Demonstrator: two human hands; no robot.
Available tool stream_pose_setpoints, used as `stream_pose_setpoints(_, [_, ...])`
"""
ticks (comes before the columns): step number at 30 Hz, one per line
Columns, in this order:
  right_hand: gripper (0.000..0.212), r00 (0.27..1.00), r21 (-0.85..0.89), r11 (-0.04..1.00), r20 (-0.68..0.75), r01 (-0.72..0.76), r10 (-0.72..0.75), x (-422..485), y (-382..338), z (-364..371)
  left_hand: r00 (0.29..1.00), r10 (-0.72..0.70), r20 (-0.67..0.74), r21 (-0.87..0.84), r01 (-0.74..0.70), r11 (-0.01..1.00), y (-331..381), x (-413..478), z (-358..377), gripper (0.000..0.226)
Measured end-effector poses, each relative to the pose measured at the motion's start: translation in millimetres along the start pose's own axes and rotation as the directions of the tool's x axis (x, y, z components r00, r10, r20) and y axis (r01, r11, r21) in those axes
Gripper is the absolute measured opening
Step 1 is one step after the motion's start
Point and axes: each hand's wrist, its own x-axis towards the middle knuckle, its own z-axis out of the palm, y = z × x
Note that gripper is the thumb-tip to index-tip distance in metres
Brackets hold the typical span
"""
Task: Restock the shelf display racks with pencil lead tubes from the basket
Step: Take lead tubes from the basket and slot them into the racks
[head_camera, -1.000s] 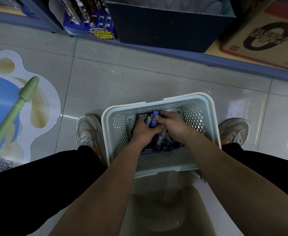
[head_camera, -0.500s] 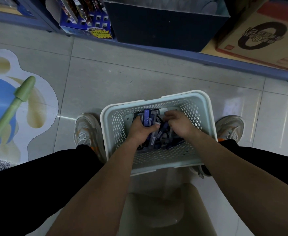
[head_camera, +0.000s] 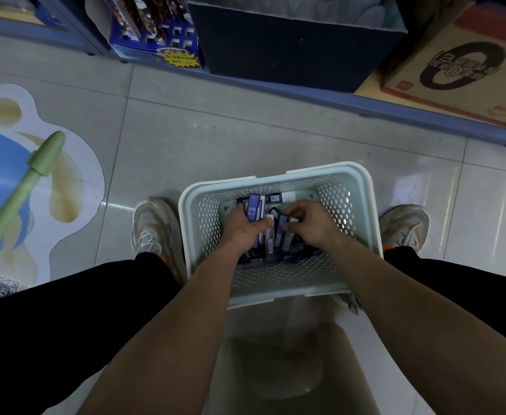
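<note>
head: basket (head_camera: 320, 171) on glossy, seemingly tiled floor (head_camera: 215, 139)

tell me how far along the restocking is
Early stage. Done: no tube visibly shelved here. In hand: the left hand grips a bundle fronted by an HB 0.7 tube; the right hand pinches a blue tube. Left: many loose tubes lie in the basket, all yet to be shelved.
</note>
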Motion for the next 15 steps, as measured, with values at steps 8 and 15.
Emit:
stream_pose_setpoints(8, [0.019,0.999,0.246,0.968,0.027,-0.041,0.035,2.2,-1.6,3.7,1.000,-0.001,0.022,0.018,0.001,1.000,-4.3,3.3,2.5,0.033])
stream_pose_setpoints(15, [0.030,0.992,0.362,0.925,0.086,-0.114,0.088,3.5,-0.2,5.7,0.998,-0.001,0.062,-0.034,0.003,0.999,-3.0,3.1,2.7,0.041])
